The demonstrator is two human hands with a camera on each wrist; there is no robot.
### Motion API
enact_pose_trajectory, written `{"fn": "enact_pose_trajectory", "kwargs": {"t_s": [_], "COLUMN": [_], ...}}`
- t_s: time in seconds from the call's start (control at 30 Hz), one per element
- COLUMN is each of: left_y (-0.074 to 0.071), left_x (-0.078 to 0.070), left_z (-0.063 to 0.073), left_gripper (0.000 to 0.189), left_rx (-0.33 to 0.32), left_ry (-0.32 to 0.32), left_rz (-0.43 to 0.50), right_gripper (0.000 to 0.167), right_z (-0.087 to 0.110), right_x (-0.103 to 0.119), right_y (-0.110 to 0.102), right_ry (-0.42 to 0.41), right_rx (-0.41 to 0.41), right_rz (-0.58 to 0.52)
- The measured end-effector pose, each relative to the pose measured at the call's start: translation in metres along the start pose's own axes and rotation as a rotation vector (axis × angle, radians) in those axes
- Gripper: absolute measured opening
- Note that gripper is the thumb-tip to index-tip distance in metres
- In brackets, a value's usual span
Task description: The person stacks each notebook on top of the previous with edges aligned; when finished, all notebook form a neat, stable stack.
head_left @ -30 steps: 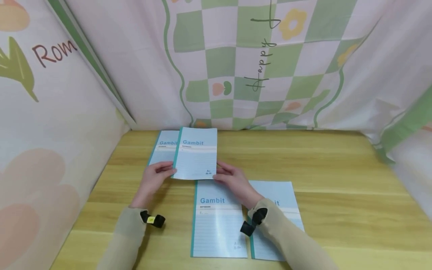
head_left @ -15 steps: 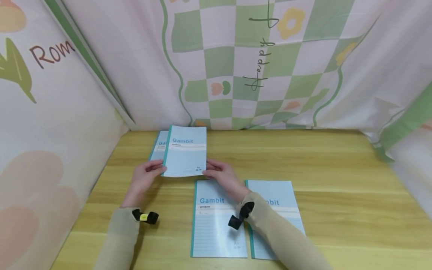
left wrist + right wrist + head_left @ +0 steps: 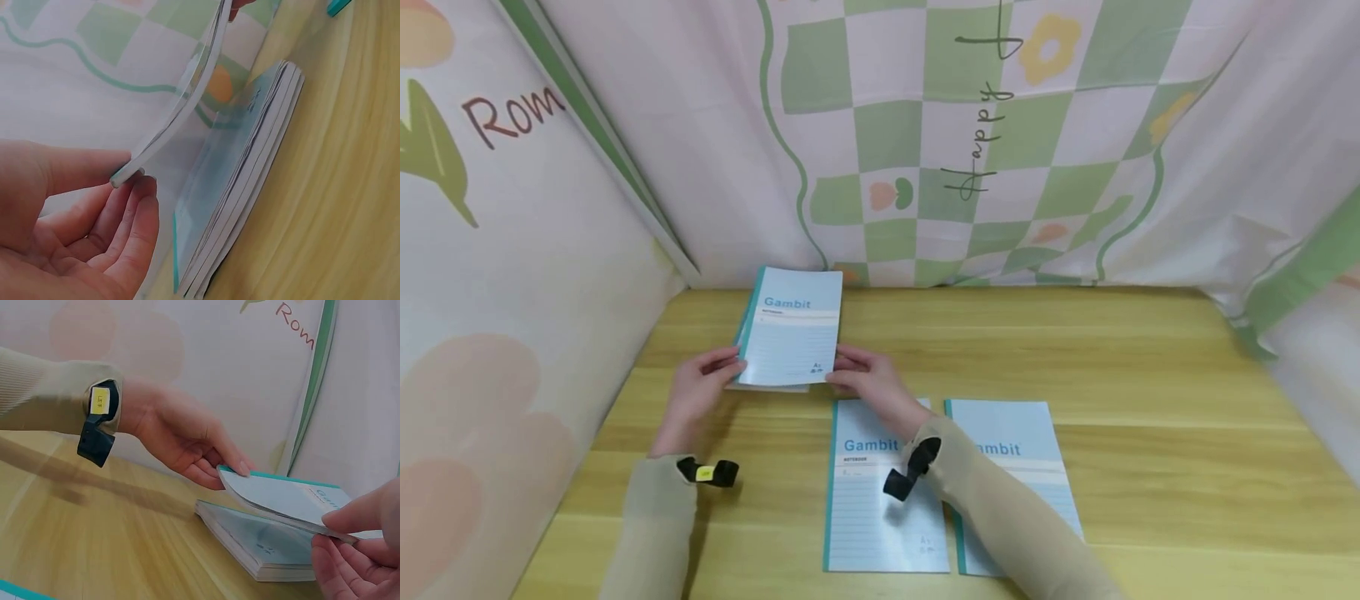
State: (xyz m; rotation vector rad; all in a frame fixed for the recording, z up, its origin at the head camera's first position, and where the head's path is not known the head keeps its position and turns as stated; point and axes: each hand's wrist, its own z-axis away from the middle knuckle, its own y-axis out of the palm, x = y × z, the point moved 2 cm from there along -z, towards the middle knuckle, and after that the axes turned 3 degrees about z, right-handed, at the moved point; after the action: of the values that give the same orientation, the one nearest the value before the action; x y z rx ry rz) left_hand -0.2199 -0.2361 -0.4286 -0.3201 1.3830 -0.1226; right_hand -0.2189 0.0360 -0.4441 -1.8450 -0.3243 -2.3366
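A light blue "Gambit" notebook [image 3: 790,337] with a teal spine is held in the air at the back left. My left hand [image 3: 692,396] pinches its spine edge near the lower corner, thumb on top. The opposite lower corner is pinched by my right hand [image 3: 876,385]. Beneath it lies a small stack of notebooks [image 3: 234,169], mostly covered in the head view. Both wrist views show a gap between the held notebook, which bends slightly, and the stack [image 3: 250,540].
Two more Gambit notebooks lie side by side nearer the front: one in the middle [image 3: 880,517], the other [image 3: 1022,483] to its right, partly under my right sleeve. A patterned curtain [image 3: 895,133] closes off the back of the wooden table [image 3: 1150,375], and a printed wall [image 3: 550,250] the left.
Both hands have carried the notebook leftward and slightly back, until it covers most of the stack. The two front notebooks have stayed in place.
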Motion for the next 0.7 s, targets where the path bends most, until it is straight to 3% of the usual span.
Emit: {"fn": "enact_pose_trajectory", "kwargs": {"t_s": [0.23, 0.53, 0.7], "left_y": [-0.005, -0.009, -0.009], "left_x": [0.000, 0.007, 0.013], "left_z": [-0.001, -0.008, -0.011], "left_gripper": [0.044, 0.041, 0.040], "left_rx": [-0.029, -0.096, -0.111], "left_ry": [-0.015, -0.012, -0.032], "left_rz": [-0.016, -0.063, -0.098], "right_gripper": [0.059, 0.061, 0.064], "right_z": [-0.009, -0.016, -0.016], "right_x": [-0.001, -0.004, -0.005], "right_y": [0.006, 0.014, 0.017], "right_ry": [0.019, -0.051, -0.047], "right_rx": [0.029, 0.184, 0.209], "right_rz": [0.020, 0.176, 0.186]}}
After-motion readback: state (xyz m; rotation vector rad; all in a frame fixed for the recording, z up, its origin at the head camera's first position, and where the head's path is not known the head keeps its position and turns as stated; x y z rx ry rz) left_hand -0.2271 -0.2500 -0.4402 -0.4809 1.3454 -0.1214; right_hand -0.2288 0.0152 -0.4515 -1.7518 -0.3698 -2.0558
